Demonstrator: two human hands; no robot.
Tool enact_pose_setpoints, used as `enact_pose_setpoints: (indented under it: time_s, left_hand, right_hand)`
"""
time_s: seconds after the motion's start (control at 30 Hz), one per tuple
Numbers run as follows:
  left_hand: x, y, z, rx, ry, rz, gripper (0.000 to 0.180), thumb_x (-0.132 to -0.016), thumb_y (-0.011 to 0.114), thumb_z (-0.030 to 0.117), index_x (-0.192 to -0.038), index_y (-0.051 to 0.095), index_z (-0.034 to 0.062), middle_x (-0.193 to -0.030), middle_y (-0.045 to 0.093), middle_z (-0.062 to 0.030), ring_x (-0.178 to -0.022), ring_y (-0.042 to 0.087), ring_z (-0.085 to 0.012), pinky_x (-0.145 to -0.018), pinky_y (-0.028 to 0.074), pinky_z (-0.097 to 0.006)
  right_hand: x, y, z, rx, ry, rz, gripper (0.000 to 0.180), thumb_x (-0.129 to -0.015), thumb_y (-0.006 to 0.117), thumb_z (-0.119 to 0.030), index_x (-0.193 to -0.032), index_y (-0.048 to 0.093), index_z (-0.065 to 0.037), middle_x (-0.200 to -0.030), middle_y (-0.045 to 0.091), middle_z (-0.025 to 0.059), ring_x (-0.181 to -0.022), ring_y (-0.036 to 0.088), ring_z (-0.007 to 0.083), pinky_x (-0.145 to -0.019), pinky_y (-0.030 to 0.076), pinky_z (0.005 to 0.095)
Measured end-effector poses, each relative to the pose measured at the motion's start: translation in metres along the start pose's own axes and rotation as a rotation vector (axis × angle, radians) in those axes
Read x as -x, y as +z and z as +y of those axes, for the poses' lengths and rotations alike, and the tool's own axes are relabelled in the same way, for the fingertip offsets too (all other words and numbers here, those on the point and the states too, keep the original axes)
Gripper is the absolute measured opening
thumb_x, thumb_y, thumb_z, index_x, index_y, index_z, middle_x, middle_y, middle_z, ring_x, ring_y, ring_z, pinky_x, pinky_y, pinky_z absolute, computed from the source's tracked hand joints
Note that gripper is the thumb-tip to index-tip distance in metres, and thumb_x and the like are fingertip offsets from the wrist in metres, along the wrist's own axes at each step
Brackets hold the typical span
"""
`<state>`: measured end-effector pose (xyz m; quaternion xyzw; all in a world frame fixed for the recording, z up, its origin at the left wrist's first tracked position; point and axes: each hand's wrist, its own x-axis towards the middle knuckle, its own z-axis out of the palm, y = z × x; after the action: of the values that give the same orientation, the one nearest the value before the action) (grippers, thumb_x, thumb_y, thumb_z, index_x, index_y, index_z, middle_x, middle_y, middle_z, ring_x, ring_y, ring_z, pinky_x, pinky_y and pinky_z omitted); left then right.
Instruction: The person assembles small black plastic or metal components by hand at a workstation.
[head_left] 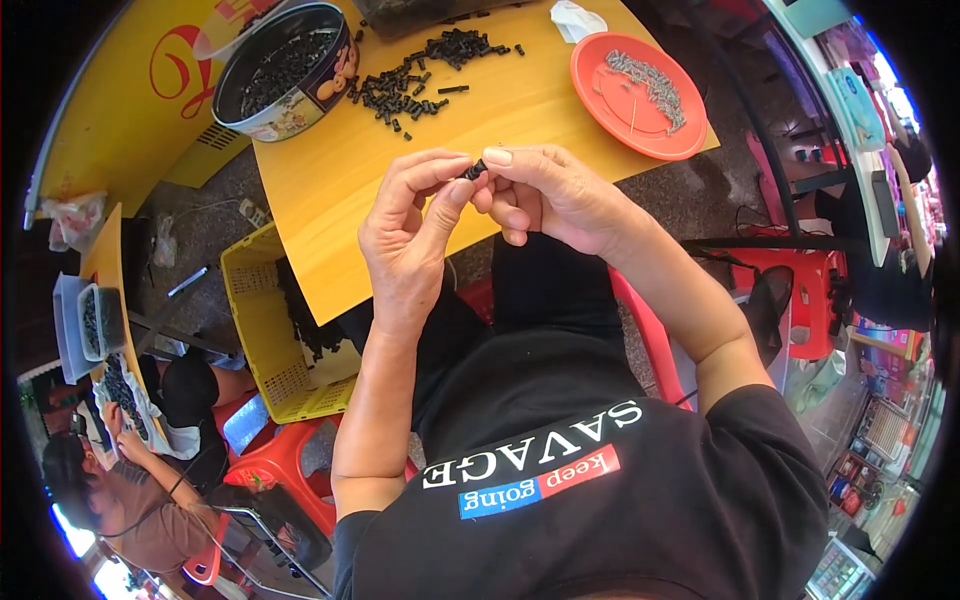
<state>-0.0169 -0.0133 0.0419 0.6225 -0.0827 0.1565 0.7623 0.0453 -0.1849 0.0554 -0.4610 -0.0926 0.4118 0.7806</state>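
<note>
Between the fingertips of both hands is a small black cylindrical part [474,170], held over the near edge of the yellow table [330,215]. My left hand [412,212] pinches its left end with thumb and forefinger. The thumb and forefinger of my right hand [548,190] close on its other end, the remaining fingers curled below. Beyond the hands lies a loose heap of similar black parts [400,90]. A red plate [600,105] on the right holds many small grey metal pieces [652,88] and a thin stick.
A round tin [290,125] full of black parts stands at the table's left corner. White tissue [577,20] lies behind the plate. Below left is a yellow crate [262,330]. Another person [150,490] works at a side table on the left. Red stools [290,460] stand around.
</note>
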Motion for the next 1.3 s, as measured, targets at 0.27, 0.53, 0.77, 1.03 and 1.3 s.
enact_pose_setpoints:
  time_s: [0.27,0.53,0.77,1.03,1.3]
  left_hand:
    - [-0.004,-0.004,0.006,-0.368,0.162,-0.052,0.017,-0.086,0.069,-0.002,-0.103,0.069,0.0018,-0.107,0.065,-0.0106,-0.099,0.063,-0.0204,-0.087,0.048,-0.03]
    - [0.002,0.001,0.01,-0.324,0.14,-0.083,0.018,-0.085,0.07,-0.002,-0.102,0.067,0.0018,-0.106,0.064,-0.0117,-0.097,0.064,-0.0228,-0.086,0.049,-0.032]
    - [-0.001,0.008,0.018,-0.382,0.191,-0.08,0.019,-0.083,0.071,-0.002,-0.101,0.068,0.0024,-0.105,0.065,-0.0119,-0.093,0.065,-0.0234,-0.081,0.051,-0.032]
    - [0.001,0.005,0.016,-0.271,0.193,-0.09,0.02,-0.082,0.07,-0.005,-0.1,0.069,0.0026,-0.104,0.066,-0.0114,-0.093,0.066,-0.0226,-0.078,0.053,-0.031]
    - [0.001,-0.014,0.012,-0.279,0.247,-0.132,0.027,-0.081,0.066,-0.011,-0.103,0.07,0.004,-0.105,0.067,-0.0112,-0.092,0.068,-0.0223,-0.077,0.054,-0.03]
  right_hand:
    - [0.002,0.004,0.001,-0.056,-0.009,-0.009,0.037,-0.098,0.059,-0.04,-0.096,0.065,-0.003,-0.085,0.063,0.001,-0.061,0.054,0.0068,-0.053,0.048,0.0219]
    - [0.006,0.001,0.005,-0.106,0.016,-0.102,0.036,-0.098,0.059,-0.04,-0.097,0.065,-0.005,-0.082,0.06,-0.0008,-0.061,0.048,0.0049,-0.053,0.044,0.0207]
    - [0.009,-0.004,0.006,-0.301,0.073,-0.172,0.033,-0.098,0.06,-0.04,-0.098,0.063,-0.006,-0.074,0.05,-0.004,-0.058,0.038,0.002,-0.051,0.037,0.019]
    - [0.013,0.013,0.017,-0.276,-0.032,-0.152,0.031,-0.095,0.065,-0.039,-0.088,0.06,-0.008,-0.067,0.044,-0.0054,-0.056,0.039,0.0047,-0.053,0.041,0.0242]
    - [0.005,0.025,0.021,-0.264,-0.043,-0.041,0.011,-0.093,0.067,-0.012,-0.097,0.059,-0.007,-0.073,0.052,-0.0014,-0.06,0.049,0.0081,-0.061,0.055,0.0298]
